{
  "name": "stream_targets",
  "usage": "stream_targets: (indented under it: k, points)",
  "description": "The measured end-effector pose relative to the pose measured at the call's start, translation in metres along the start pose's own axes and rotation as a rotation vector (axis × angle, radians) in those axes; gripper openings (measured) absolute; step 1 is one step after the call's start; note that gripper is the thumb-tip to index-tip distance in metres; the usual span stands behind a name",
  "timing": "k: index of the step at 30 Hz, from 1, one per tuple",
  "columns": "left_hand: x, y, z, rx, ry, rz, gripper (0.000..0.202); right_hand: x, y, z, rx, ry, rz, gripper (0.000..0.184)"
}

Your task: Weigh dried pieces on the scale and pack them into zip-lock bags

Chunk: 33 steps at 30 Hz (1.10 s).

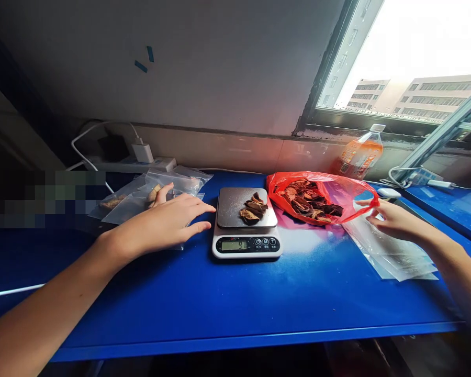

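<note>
A white kitchen scale (246, 252) with a steel plate stands on the blue table, its display lit and reading about 9.1. Several dried brown slices (253, 208) lie on the right half of its plate. My left hand (180, 217) is open just left of the scale, fingers apart and pointing toward it, with nothing in them. To the right of the scale, a red plastic bag (357, 189) lies open, filled with more dried slices (304, 198). My right hand (390, 217) pinches the right edge of this bag; some of its fingers show through the film.
Clear zip bags (120, 204), some with dried pieces inside, lie behind my left hand. Flat clear bags (400, 264) lie beneath my right hand. An orange drink bottle (361, 154) stands by the wall. A power strip (160, 164) with a white charger (142, 153) sits at back left.
</note>
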State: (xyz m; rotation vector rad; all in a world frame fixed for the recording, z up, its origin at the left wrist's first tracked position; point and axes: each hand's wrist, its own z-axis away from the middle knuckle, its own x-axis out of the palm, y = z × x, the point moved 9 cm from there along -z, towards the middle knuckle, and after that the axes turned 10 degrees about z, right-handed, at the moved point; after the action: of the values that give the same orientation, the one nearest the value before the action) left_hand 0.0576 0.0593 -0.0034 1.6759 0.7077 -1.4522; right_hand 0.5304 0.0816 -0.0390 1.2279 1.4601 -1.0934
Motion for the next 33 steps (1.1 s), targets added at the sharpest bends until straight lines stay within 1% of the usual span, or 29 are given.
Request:
stream_targets:
  k: [2, 4, 6, 9, 12, 14, 16, 19, 22, 25, 27, 28, 29, 30, 31, 32, 33]
  points:
    - [0.001, -0.001, -0.001, 0.010, 0.005, -0.002, 0.037, 0.000, 0.001, -0.007, 0.049, -0.008, 0.011, 0.044]
    - [0.001, -0.002, -0.001, 0.015, 0.015, 0.002, 0.037, 0.005, -0.005, -0.017, 0.013, -0.058, 0.000, 0.040]
    - [-0.001, -0.003, -0.001, 0.007, 0.024, 0.008, 0.038, 0.009, -0.009, -0.026, -0.019, -0.053, -0.006, 0.032]
    - [-0.003, -0.005, -0.001, -0.012, 0.028, 0.015, 0.037, 0.013, -0.007, -0.032, -0.021, 0.019, -0.002, 0.026]
    - [-0.003, -0.003, -0.001, 0.002, 0.031, 0.004, 0.036, 0.014, -0.001, -0.028, -0.001, 0.099, 0.004, 0.026]
    - [-0.005, 0.000, -0.001, 0.025, 0.055, -0.003, 0.034, 0.013, 0.002, -0.025, 0.020, 0.152, 0.006, 0.025]
    - [-0.006, 0.007, 0.000, 0.070, 0.086, 0.013, 0.030, 0.012, 0.003, -0.024, 0.030, 0.194, -0.001, 0.022]
    - [-0.011, 0.022, 0.002, 0.169, 0.147, 0.061, 0.027, 0.009, 0.001, -0.024, 0.037, 0.240, -0.018, 0.014]
    - [-0.017, 0.036, 0.006, 0.257, 0.221, 0.078, 0.024, 0.007, -0.002, -0.025, 0.053, 0.265, -0.031, 0.008]
    - [-0.018, 0.046, 0.008, 0.332, 0.256, 0.082, 0.022, 0.003, -0.005, -0.024, 0.057, 0.258, -0.056, 0.009]
    - [-0.016, 0.053, 0.010, 0.398, 0.261, 0.082, 0.021, -0.007, -0.004, -0.021, 0.076, 0.277, -0.069, 0.010]
    - [-0.016, 0.056, 0.011, 0.436, 0.262, 0.081, 0.021, -0.016, -0.002, -0.017, 0.106, 0.309, -0.065, 0.008]
    - [-0.016, 0.060, 0.013, 0.473, 0.263, 0.083, 0.021, -0.031, 0.003, -0.011, 0.164, 0.391, -0.049, 0.008]
    - [-0.017, 0.063, 0.014, 0.505, 0.270, 0.087, 0.022, -0.050, 0.007, -0.001, 0.247, 0.523, -0.020, 0.013]
    - [-0.018, 0.065, 0.015, 0.530, 0.283, 0.096, 0.022, -0.072, 0.009, 0.015, 0.345, 0.694, 0.023, 0.020]
    - [-0.020, 0.066, 0.016, 0.545, 0.301, 0.106, 0.022, -0.096, 0.007, 0.039, 0.460, 0.943, 0.077, 0.024]
    - [-0.021, 0.065, 0.016, 0.551, 0.317, 0.118, 0.021, -0.112, -0.004, 0.059, 0.500, 1.135, 0.110, 0.027]
